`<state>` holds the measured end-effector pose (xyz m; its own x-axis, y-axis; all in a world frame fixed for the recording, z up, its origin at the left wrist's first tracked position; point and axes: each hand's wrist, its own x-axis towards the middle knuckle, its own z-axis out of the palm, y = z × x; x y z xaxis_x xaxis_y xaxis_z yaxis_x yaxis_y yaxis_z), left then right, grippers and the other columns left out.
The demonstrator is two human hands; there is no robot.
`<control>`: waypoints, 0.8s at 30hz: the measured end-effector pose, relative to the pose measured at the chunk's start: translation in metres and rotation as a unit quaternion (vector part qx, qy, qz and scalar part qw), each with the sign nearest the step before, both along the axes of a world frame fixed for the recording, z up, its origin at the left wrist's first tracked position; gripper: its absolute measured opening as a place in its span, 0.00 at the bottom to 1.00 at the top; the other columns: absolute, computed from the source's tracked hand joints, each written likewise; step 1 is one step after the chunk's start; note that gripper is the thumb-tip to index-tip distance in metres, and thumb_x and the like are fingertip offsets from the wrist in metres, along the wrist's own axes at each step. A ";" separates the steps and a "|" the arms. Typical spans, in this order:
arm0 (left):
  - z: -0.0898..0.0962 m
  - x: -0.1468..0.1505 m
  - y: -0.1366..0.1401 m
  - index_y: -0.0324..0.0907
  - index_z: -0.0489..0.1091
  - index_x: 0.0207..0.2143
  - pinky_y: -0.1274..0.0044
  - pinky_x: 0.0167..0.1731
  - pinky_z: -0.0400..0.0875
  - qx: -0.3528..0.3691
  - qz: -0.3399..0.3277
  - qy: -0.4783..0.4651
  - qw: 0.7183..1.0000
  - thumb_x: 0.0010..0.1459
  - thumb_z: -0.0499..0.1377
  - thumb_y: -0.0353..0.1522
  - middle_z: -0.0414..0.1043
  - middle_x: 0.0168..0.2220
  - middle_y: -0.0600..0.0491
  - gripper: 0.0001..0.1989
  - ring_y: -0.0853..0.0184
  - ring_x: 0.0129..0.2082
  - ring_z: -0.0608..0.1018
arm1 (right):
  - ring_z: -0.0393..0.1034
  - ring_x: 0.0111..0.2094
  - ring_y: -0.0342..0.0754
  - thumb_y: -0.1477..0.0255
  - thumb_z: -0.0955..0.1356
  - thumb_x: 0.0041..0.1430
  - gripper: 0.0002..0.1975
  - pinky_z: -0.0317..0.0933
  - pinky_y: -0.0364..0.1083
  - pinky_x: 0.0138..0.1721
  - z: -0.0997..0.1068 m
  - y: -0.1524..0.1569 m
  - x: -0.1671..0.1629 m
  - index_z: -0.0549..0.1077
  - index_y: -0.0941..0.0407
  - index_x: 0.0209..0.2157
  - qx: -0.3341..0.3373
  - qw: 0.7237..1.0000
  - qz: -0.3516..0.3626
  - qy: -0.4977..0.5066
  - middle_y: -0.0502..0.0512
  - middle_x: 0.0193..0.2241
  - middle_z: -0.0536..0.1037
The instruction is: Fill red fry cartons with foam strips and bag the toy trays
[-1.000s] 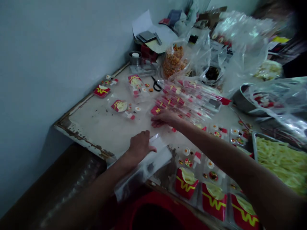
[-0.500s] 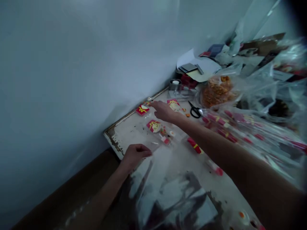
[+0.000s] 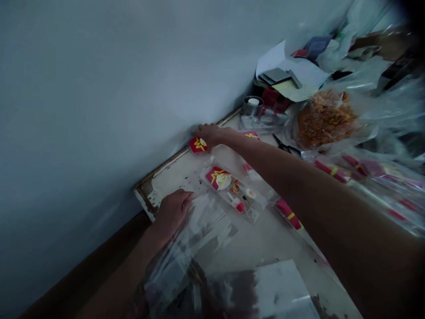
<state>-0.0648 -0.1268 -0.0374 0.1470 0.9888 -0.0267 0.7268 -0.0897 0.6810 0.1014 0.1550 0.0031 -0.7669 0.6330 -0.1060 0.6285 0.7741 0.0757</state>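
My left hand (image 3: 174, 210) pinches the edge of a clear plastic bag (image 3: 195, 235), which hangs down over the table's near side. My right hand (image 3: 212, 135) reaches across to the table edge by the wall, fingers curled and their tips hidden. Right beside its fingers is a red fries-box piece (image 3: 197, 145) with a yellow zigzag. Between the hands lies a clear packet (image 3: 255, 213) holding a similar red fries piece (image 3: 217, 178) and several tiny food-shaped pieces. Another red piece (image 3: 251, 134) shows partly behind my right forearm.
Black scissors (image 3: 285, 146) lie beyond my right arm, near a bag of orange-brown bits (image 3: 327, 119). Packets with red pieces (image 3: 335, 170) pile up at the right. A tape roll (image 3: 252, 105) and papers (image 3: 300, 84) stand by the wall (image 3: 116, 88).
My right hand has moved towards the wall, beside the red fries piece. My left hand has shifted left with the plastic bag. The view has turned slightly.
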 end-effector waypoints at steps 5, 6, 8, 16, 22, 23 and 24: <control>0.012 -0.018 0.014 0.40 0.77 0.30 0.78 0.28 0.64 -0.144 0.091 -0.215 0.962 0.52 0.63 0.47 0.71 0.23 0.55 0.19 0.70 0.24 0.70 | 0.62 0.56 0.67 0.61 0.81 0.39 0.57 0.59 0.62 0.54 0.057 -0.030 0.018 0.57 0.58 0.67 0.051 0.997 -0.020 0.062 0.67 0.57 0.64; 0.018 -0.019 0.014 0.39 0.77 0.29 0.78 0.28 0.64 -0.150 0.112 -0.236 0.954 0.47 0.67 0.47 0.71 0.23 0.55 0.19 0.70 0.24 0.70 | 0.62 0.56 0.67 0.60 0.81 0.40 0.56 0.59 0.62 0.55 0.071 -0.043 0.023 0.56 0.58 0.67 0.058 0.996 -0.015 0.067 0.66 0.56 0.65; 0.031 -0.019 0.008 0.39 0.76 0.27 0.78 0.30 0.64 -0.150 0.131 -0.263 0.944 0.40 0.70 0.46 0.73 0.24 0.55 0.19 0.70 0.26 0.71 | 0.63 0.55 0.66 0.58 0.79 0.44 0.53 0.58 0.61 0.55 0.098 -0.078 0.038 0.56 0.58 0.67 0.066 0.995 -0.005 0.076 0.64 0.54 0.67; 0.067 0.003 -0.028 0.41 0.75 0.25 0.79 0.28 0.62 -0.123 0.085 -0.238 0.960 0.38 0.72 0.43 0.71 0.23 0.57 0.18 0.71 0.25 0.69 | 0.63 0.54 0.69 0.60 0.80 0.38 0.55 0.57 0.61 0.54 0.127 -0.245 0.131 0.57 0.53 0.66 0.061 0.989 -0.085 0.100 0.64 0.54 0.68; 0.085 0.017 -0.038 0.39 0.80 0.32 0.78 0.24 0.54 -0.180 -0.050 -0.168 0.968 0.49 0.65 0.49 0.66 0.19 0.58 0.21 0.72 0.22 0.62 | 0.65 0.49 0.66 0.63 0.79 0.37 0.52 0.60 0.58 0.49 0.120 -0.316 0.184 0.61 0.53 0.64 0.075 0.978 -0.167 0.097 0.64 0.48 0.72; 0.088 0.024 -0.040 0.39 0.80 0.31 0.78 0.24 0.55 -0.173 -0.056 -0.167 0.969 0.48 0.67 0.48 0.67 0.20 0.58 0.20 0.72 0.22 0.63 | 0.65 0.49 0.66 0.62 0.79 0.37 0.52 0.59 0.58 0.49 0.120 -0.324 0.190 0.61 0.54 0.64 0.071 0.977 -0.175 0.104 0.64 0.48 0.72; 0.091 0.032 -0.043 0.39 0.80 0.31 0.78 0.25 0.57 -0.166 -0.062 -0.173 0.969 0.46 0.68 0.47 0.68 0.21 0.57 0.19 0.72 0.23 0.65 | 0.65 0.50 0.66 0.62 0.79 0.38 0.52 0.59 0.58 0.50 0.120 -0.333 0.195 0.60 0.54 0.65 0.063 0.975 -0.183 0.110 0.64 0.50 0.71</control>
<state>-0.0327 -0.1695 0.0532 0.3214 0.9079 -0.2691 0.4483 0.1045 0.8878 0.2961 -0.1780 0.1229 -0.4822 0.8662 0.1312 0.8729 0.4878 -0.0122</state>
